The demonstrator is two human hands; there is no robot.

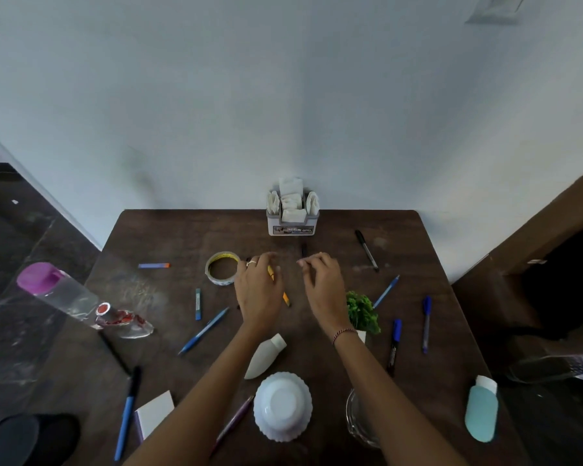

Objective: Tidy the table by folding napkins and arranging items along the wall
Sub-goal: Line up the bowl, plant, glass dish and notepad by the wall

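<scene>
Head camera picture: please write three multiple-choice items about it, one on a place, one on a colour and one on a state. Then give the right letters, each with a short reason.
1. Where does the napkin holder stand?
A. at the far edge of the table, against the wall
B. at the near edge of the table
C. on the floor

2. What colour is the cap of the clear bottle at the left?
A. green
B. purple
C. yellow

3. How does the white bowl lie?
A. upright, full of napkins
B. on its side
C. upside down

Answers:
1 A: the holder's back meets the wall at the far edge.
2 B: the cap shows purple above the clear body.
3 C: the bowl's flat base faces up.
</scene>
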